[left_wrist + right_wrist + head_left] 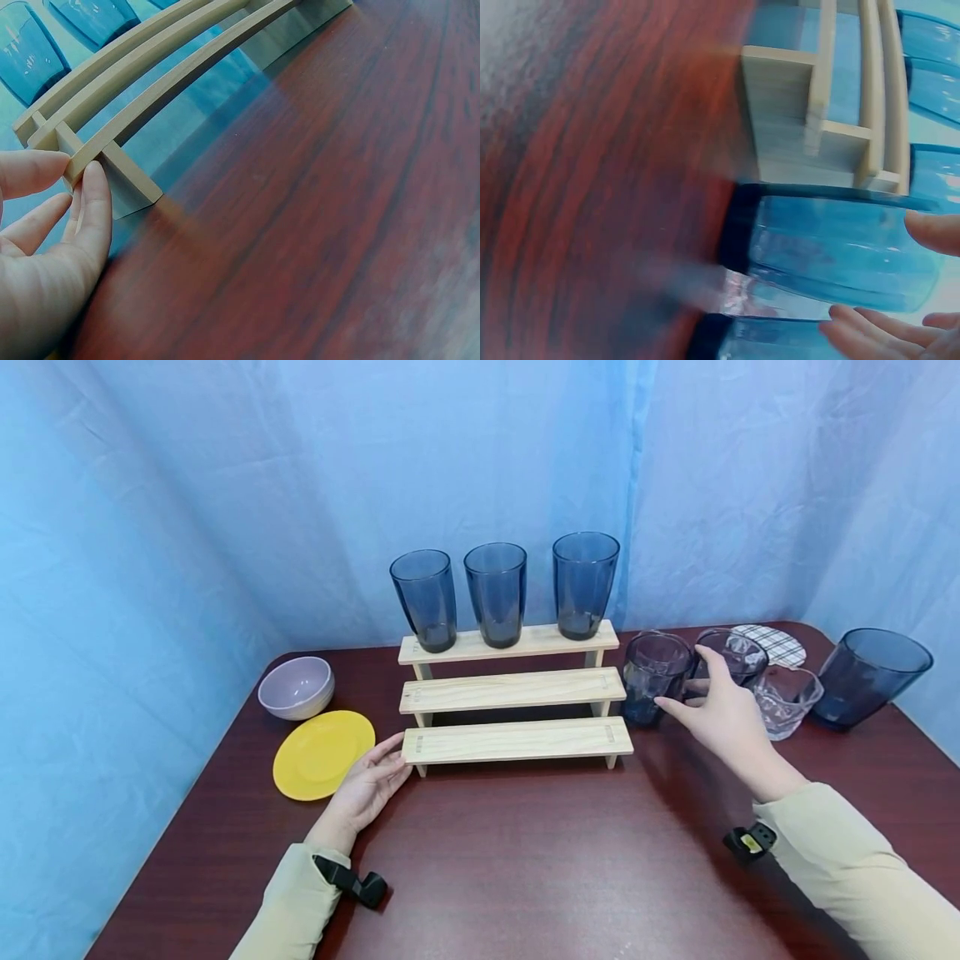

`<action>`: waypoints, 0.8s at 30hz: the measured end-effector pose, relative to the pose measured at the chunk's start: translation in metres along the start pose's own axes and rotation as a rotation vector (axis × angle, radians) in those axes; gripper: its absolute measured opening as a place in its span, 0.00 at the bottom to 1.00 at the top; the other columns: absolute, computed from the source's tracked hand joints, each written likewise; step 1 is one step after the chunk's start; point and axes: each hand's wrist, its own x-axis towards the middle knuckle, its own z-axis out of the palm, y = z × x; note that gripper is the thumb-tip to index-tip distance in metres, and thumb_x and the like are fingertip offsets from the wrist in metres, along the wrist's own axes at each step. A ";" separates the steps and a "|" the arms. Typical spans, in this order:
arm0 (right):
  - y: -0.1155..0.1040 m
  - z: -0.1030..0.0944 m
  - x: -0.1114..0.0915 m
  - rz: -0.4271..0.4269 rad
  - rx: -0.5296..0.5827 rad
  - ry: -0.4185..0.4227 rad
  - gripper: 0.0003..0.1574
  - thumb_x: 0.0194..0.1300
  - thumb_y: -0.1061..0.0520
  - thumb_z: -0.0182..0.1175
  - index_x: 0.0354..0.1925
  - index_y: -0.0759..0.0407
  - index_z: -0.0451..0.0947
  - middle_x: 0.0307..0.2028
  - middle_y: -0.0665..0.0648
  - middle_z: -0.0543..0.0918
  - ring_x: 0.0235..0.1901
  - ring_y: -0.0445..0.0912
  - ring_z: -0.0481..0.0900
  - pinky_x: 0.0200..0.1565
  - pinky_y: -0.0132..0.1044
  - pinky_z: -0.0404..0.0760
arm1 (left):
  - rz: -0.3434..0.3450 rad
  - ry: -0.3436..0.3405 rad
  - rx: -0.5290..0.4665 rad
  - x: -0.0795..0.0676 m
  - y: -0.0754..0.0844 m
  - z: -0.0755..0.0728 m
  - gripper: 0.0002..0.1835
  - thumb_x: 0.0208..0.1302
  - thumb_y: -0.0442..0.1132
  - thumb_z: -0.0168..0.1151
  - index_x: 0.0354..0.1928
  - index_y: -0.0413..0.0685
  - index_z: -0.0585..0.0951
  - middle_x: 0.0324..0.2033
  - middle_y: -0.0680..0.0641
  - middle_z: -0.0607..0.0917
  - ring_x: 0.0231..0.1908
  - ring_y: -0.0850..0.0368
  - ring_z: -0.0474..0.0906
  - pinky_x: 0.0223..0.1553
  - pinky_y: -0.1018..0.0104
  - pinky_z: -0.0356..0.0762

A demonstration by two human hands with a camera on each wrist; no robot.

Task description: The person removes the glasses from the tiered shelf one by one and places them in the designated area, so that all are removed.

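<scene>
A three-step wooden display rack (517, 741) stands mid-table, with three blue drinking glasses (497, 597) upright on its top step. Thumb and fingers of my left hand (367, 785) pinch the left end of the lowest step, also visible in the left wrist view (60, 255). Just right of the rack, a dark blue glass (651, 681) stands upright on the table. My right hand (723, 714) is spread about this glass (832, 247), thumb on one side and fingers on the other; whether they touch it I cannot tell.
Right of my right hand stand another dark glass (750, 652), a clear wavy glass (787, 702) and a large blue glass (862, 681). Behind them lies a white checked round piece (776, 639). A lilac bowl (297, 689) and yellow plate (322, 756) sit left. Blue curtains surround the table.
</scene>
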 end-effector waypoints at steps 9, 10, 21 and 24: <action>-0.011 -0.018 -0.004 -0.012 0.049 0.094 0.49 0.61 0.47 0.63 0.70 0.62 0.50 0.51 0.74 0.77 0.46 0.66 0.79 0.41 0.59 0.77 | -0.002 0.000 -0.002 0.000 -0.001 -0.001 0.32 0.69 0.23 0.40 0.73 0.37 0.47 0.40 0.53 0.76 0.41 0.67 0.78 0.47 0.77 0.76; -0.012 -0.019 -0.004 -0.015 0.048 0.106 0.49 0.61 0.47 0.63 0.70 0.61 0.51 0.51 0.73 0.78 0.45 0.65 0.80 0.40 0.56 0.78 | -0.003 0.001 -0.003 0.000 -0.001 -0.001 0.32 0.69 0.23 0.40 0.73 0.37 0.47 0.40 0.53 0.76 0.41 0.67 0.78 0.47 0.77 0.76; -0.032 -0.016 0.007 -0.134 0.177 0.243 0.43 0.59 0.50 0.66 0.67 0.58 0.59 0.47 0.66 0.81 0.31 0.15 0.67 0.38 0.21 0.77 | -0.001 0.002 0.004 0.000 -0.001 -0.001 0.32 0.69 0.23 0.41 0.73 0.38 0.47 0.40 0.53 0.76 0.41 0.67 0.78 0.47 0.77 0.76; -0.038 -0.013 0.012 -0.138 0.214 0.259 0.42 0.59 0.50 0.66 0.66 0.58 0.60 0.48 0.65 0.81 0.32 0.16 0.67 0.43 0.25 0.78 | -0.003 0.005 0.003 0.000 0.000 0.000 0.32 0.69 0.23 0.41 0.73 0.38 0.47 0.40 0.53 0.76 0.41 0.67 0.78 0.47 0.77 0.76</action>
